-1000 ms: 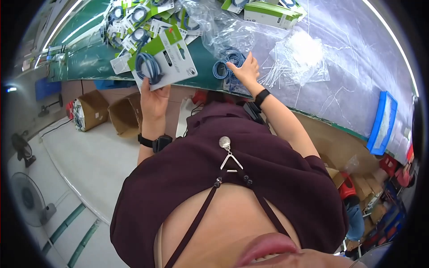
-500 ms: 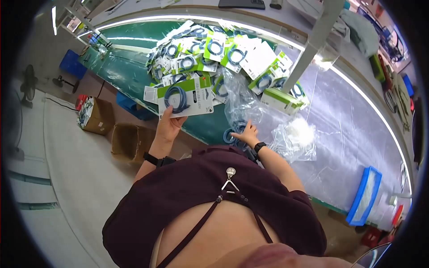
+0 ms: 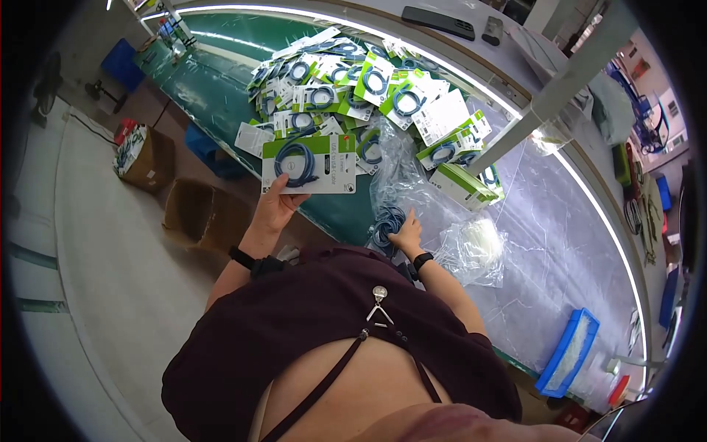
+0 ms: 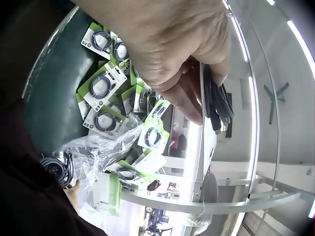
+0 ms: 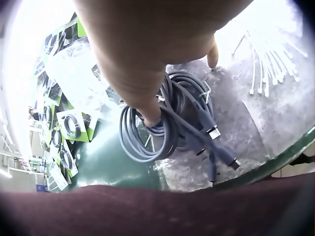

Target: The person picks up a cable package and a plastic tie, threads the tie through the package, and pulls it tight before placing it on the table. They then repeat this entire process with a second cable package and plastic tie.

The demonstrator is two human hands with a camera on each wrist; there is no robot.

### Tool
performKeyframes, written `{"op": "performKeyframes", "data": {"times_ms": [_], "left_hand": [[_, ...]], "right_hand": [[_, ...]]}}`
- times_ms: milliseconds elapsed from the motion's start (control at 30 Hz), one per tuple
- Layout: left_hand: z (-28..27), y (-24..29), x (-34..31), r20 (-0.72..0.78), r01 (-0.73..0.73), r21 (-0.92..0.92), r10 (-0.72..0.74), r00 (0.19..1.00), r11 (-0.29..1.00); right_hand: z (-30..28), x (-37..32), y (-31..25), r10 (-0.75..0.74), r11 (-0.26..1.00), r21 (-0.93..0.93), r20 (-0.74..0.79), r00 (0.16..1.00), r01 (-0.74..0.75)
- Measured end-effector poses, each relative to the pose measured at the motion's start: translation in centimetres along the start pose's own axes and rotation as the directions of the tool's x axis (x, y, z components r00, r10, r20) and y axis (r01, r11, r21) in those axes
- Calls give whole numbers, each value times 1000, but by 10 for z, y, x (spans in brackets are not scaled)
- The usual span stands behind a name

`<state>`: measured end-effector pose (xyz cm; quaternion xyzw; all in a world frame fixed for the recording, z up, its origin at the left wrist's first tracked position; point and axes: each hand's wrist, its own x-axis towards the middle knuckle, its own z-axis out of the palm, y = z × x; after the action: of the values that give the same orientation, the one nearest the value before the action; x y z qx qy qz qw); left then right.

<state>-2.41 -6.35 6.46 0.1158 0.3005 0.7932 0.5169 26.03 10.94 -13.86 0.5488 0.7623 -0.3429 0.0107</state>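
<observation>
In the head view the left hand [image 3: 276, 211] pinches a green and white card [image 3: 339, 163] at its lower edge, thumb on the blue coiled cable [image 3: 296, 163] on its front. The left wrist view shows that card [image 4: 202, 93] edge-on, between the thumb and the other fingers of the left hand [image 4: 172, 44]. The right hand [image 3: 407, 236] is at a bundle of loose coiled cables [image 3: 386, 225] near the table's front edge. In the right wrist view its thumb reaches into the coils [image 5: 170, 125], with metal plugs pointing out; the other fingertips are partly hidden.
Many carded cables [image 3: 322, 97] lie heaped behind the hands. Clear plastic film [image 3: 394, 166] stretches beside a green box [image 3: 460, 186]. White ties [image 3: 479, 247] lie on plastic right of the right hand; a blue tray [image 3: 568, 353] stands farther right. A metal post [image 3: 552, 96] rises behind.
The head view has shifted, showing more of the table's back. The card has turned from tilted to nearly level in the left hand. The right hand stays at the loose cables, its fingers drawn closer round them.
</observation>
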Motion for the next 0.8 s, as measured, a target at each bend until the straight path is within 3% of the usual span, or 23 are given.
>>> {"op": "performKeyframes", "data": {"times_ms": [100, 200, 333, 433, 467, 567, 733, 800], "left_hand": [[-3, 1, -7, 10, -9, -23, 9, 1000, 1000], [-15, 20, -17, -33, -47, -30, 46, 998, 998], [-32, 31, -20, -123, -29, -68, 21, 992, 997], [-55, 42, -23, -163, -48, -109, 29, 986, 993], [-64, 43, -22, -168, -52, -121, 32, 985, 991], [-87, 43, -23, -184, -47, -158, 18, 983, 986], [-110, 52, -15, -232, -61, -210, 11, 973, 976], [-119, 55, -13, -257, -52, -233, -10, 966, 971]], "right_hand": [[-18, -17, -20, 100, 995, -30, 2, 995, -100], [1, -14, -23, 162, 986, -22, -115, 980, -165], [14, -18, -14, 304, 951, 59, 5, 953, -304], [37, 5, 14, 422, 847, 236, 244, 873, -476], [33, 6, 11, 433, 852, 209, 233, 871, -480], [23, -1, -1, 412, 784, 357, 310, 856, -507], [-5, -25, -51, 512, 745, 340, 258, 819, -574], [-16, -30, -34, 388, 839, 295, 266, 882, -458]]}}
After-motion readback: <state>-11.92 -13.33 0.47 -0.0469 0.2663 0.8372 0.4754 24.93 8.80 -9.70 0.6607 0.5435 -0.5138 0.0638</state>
